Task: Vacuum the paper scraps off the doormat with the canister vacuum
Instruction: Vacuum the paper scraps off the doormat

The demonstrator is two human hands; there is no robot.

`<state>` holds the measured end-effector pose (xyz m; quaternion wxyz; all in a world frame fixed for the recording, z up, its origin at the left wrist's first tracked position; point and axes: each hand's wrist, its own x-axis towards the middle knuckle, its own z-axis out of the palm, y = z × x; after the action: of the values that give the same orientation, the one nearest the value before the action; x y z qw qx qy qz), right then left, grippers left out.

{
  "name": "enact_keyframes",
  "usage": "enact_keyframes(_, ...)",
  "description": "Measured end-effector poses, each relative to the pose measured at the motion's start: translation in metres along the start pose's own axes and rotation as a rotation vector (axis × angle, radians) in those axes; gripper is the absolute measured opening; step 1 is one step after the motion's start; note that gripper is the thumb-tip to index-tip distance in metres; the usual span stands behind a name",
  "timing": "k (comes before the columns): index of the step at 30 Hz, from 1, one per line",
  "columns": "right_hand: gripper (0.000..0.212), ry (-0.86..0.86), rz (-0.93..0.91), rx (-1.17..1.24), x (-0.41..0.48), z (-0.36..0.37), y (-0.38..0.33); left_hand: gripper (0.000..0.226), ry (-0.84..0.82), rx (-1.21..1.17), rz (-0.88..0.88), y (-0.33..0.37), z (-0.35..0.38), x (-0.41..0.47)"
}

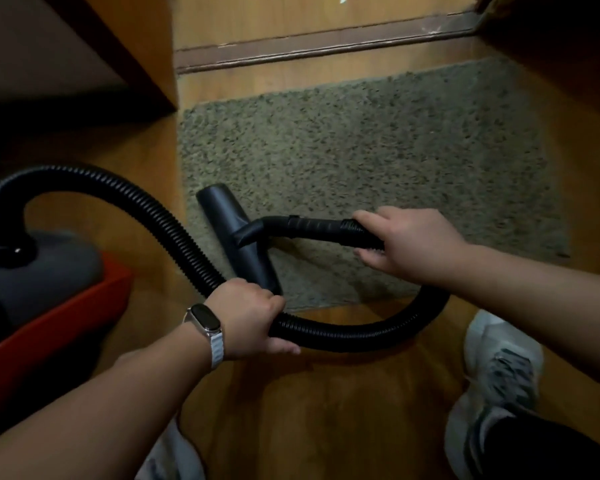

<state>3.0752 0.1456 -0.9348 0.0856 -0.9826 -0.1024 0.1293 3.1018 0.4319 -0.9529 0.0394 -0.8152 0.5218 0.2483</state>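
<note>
Centrally, the mat (378,140) lies on the wood floor (309,393), just short of a threshold (326,39). At left sits the vacuum (32,271), and its hose (125,192) loops round to both hands. The nozzle (229,230) rests on the mat's near left part. The right hand (409,244) has its fingers wrapped round the wand (312,226). The left hand (246,317) has its fingers clamped on the hose. One white scrap (342,0) lies beyond the threshold.

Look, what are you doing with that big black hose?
A person is vacuuming the doormat. The right hand grips the stiff tube just behind the floor nozzle, which rests on the mat's near left corner. The left hand holds the ribbed hose, which loops back to the canister vacuum on the wooden floor at the left. No paper scraps show on the mat.
</note>
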Motion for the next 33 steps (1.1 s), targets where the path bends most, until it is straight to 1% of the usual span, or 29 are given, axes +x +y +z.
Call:
enact_keyframes(3,0.055,-0.049,-0.073,-0.007,0.012,0.005,-0.033,0.070,-0.021,0.028,0.013,-0.012,0.008,-0.023)
enact_keyframes(5,0.055,-0.068,-0.091,-0.008,0.015,0.007,-0.047,0.069,-0.037,0.037,0.004,-0.019,0.011,-0.035)
enact_keyframes(9,0.053,-0.057,-0.024,0.015,0.013,0.004,-0.046,0.070,0.017,0.005,-0.022,-0.026,0.011,-0.047)
enact_keyframes(13,0.052,-0.027,0.160,0.065,-0.008,0.002,-0.009,0.071,0.072,0.015,-0.041,-0.023,-0.004,-0.027)
enact_keyframes(16,0.046,-0.035,0.371,0.123,-0.029,0.003,0.029,0.072,0.121,-0.005,-0.050,-0.019,-0.010,0.002)
enact_keyframes(19,0.041,-0.024,0.598,0.243,-0.053,0.005,0.065,0.068,0.242,-0.013,-0.014,-0.018,-0.001,0.037)
enact_keyframes(22,0.038,0.004,0.755,0.309,-0.082,0.003,0.097,0.074,0.281,-0.026,-0.020,-0.009,-0.002,0.075)
enact_keyframes(25,0.036,0.063,0.907,0.354,-0.102,-0.002,0.127,0.085,0.287,-0.041,-0.080,-0.001,-0.012,0.107)
enact_keyframes(27,0.043,0.091,0.996,0.360,-0.105,-0.008,0.144,0.087,0.281,-0.032,-0.083,0.003,-0.017,0.123)
enact_keyframes(31,0.042,0.147,1.122,0.413,-0.101,-0.022,0.168,0.080,0.257,-0.029,-0.114,0.009,-0.028,0.140)
enact_keyframes(33,0.043,0.156,1.137,0.437,-0.100,-0.025,0.173,0.076,0.237,-0.029,-0.144,0.010,-0.035,0.142)
